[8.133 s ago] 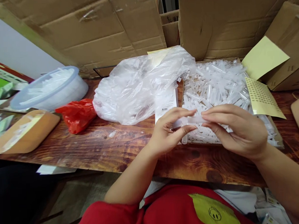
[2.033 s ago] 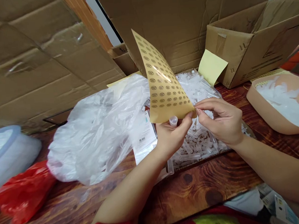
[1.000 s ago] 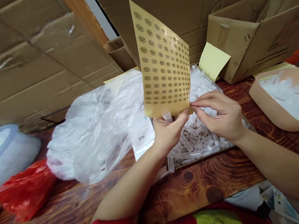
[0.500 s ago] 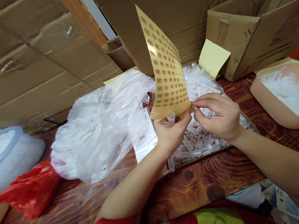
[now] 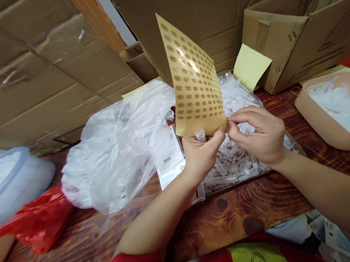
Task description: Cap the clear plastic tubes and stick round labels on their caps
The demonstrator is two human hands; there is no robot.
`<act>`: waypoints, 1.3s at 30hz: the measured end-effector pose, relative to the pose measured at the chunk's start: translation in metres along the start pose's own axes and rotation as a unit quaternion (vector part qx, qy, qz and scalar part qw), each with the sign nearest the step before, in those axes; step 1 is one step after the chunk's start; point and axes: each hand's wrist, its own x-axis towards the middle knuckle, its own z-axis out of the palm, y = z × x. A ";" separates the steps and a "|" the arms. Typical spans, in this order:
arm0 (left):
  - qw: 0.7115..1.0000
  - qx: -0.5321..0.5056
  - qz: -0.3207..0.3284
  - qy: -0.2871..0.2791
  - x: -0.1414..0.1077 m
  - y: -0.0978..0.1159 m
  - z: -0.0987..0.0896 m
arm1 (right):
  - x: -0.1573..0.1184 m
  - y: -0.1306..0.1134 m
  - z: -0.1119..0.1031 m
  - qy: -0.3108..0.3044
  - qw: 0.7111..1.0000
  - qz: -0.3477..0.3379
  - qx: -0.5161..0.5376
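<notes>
A yellowish sheet of small oval stickers (image 5: 194, 80) stands tilted upright over the table, its lower edge pinched by my left hand (image 5: 200, 153). That same hand also grips a small clear plastic tube (image 5: 200, 135), whose round end pokes up beside the sheet. My right hand (image 5: 258, 135) is closed, with thumb and forefinger pinched at the sheet's lower right corner. Whether a loosened sticker is between those fingertips is too small to tell. Below both hands lies a shallow cardboard tray heaped with clear plastic tubes and small pieces (image 5: 231, 163).
A crumpled clear plastic bag (image 5: 115, 153) and a printed packet (image 5: 170, 158) lie to the left. Further left are a red bag (image 5: 42, 218) and a pale tub (image 5: 26, 172). A beige bin (image 5: 322, 117) of white pieces stands right. Cardboard boxes (image 5: 275, 45) rise behind.
The sticker sheet has turned to face me a little more, and its top has dipped slightly. Both hands keep their hold, with the right hand shifted slightly rightward.
</notes>
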 end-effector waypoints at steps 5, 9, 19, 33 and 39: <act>0.999 -0.025 -0.025 -0.029 0.003 -0.005 -0.003 | 0.000 0.000 0.000 -0.010 0.997 0.065 0.029; 0.998 -0.039 -0.025 -0.036 0.005 -0.006 -0.004 | 0.000 0.005 0.001 -0.013 0.988 0.132 0.080; 0.996 0.048 -0.002 -0.078 -0.004 0.006 -0.002 | 0.013 -0.021 -0.031 -0.076 0.984 -0.160 0.002; 0.983 0.109 0.032 -0.147 -0.007 0.006 -0.006 | 0.018 -0.019 -0.034 -0.184 0.976 -0.114 -0.001; 0.980 0.135 0.015 -0.145 -0.007 0.005 -0.007 | 0.020 -0.019 -0.034 -0.180 0.969 -0.171 0.004</act>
